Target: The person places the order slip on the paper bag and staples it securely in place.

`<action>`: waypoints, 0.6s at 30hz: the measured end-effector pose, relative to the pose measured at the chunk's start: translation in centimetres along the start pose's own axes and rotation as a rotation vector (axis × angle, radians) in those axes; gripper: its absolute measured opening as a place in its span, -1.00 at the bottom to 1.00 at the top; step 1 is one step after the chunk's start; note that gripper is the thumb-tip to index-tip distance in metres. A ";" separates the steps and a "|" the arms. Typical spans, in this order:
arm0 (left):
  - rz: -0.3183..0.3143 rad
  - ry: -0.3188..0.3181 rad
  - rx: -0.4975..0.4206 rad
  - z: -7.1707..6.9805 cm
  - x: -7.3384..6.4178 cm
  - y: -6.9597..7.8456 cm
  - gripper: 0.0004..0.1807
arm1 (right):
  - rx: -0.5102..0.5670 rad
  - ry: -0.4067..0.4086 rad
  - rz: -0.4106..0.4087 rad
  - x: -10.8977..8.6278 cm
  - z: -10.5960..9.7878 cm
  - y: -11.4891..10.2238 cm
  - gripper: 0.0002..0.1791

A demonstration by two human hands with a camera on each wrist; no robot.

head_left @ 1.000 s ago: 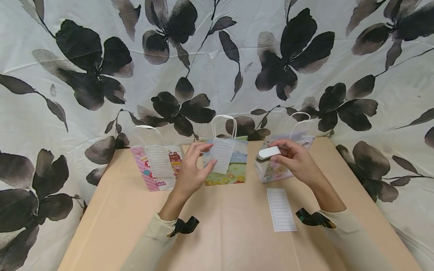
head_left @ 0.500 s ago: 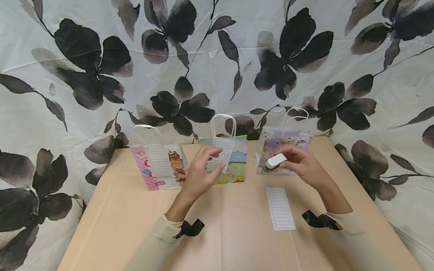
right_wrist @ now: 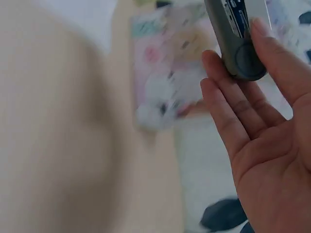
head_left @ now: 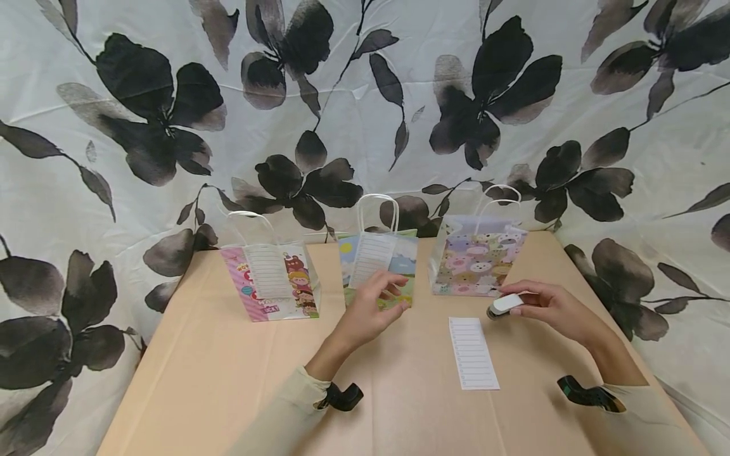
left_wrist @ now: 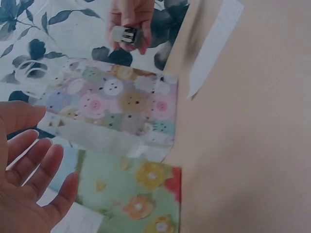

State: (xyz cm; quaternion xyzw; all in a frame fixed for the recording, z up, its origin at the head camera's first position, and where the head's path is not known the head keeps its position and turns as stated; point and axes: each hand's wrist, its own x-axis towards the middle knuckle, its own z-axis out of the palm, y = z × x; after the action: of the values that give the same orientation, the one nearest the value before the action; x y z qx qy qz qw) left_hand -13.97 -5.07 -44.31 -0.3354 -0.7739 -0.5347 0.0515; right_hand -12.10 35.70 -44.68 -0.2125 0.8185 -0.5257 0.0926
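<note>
My right hand [head_left: 561, 311] pinches a small white-and-grey stapler [head_left: 504, 306] between thumb and fingers, low over the table in front of the animal-print gift bag [head_left: 476, 261]. In the right wrist view the dark end of the stapler [right_wrist: 249, 60] shows above the palm. My left hand [head_left: 367, 311] hovers with loosely bent fingers and holds nothing. It overlaps the lower part of the middle gift bag [head_left: 406, 248], printed with sky and flowers, which bears a lined paper slip [head_left: 372, 256]. Another lined slip [head_left: 473, 354] lies loose on the table between the two forearms.
A pink cartoon gift bag [head_left: 301, 285] stands at the left with a lined slip [head_left: 267, 272] on its front. All three bags have white looped handles. Behind the beige table [head_left: 410, 405] hangs a white cloth [head_left: 388, 145] with dark flowers.
My right hand has moved from the animal-print bag down and right, carrying the stapler. That bag has turned and stands more upright. My left hand has shifted right and lower.
</note>
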 end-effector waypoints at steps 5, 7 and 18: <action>-0.049 -0.074 -0.046 1.5 0.2 -0.7 -0.55 | -0.057 -0.017 0.046 -1.7 -1.1 3.0 -0.67; -0.071 -0.096 -0.064 2.1 0.3 -1.0 -0.55 | -0.071 -0.024 0.054 -2.2 -1.3 3.9 -0.67; -0.129 -0.237 0.032 5.8 0.9 -2.8 -0.53 | -0.065 -0.129 0.094 -2.9 -1.6 5.8 -0.67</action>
State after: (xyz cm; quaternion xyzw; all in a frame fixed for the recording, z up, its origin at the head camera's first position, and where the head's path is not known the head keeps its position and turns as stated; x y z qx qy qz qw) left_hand -14.64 -0.28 -48.58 -0.3446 -0.8031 -0.4811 -0.0694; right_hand -11.61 40.38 -49.41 -0.2102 0.8366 -0.4791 0.1627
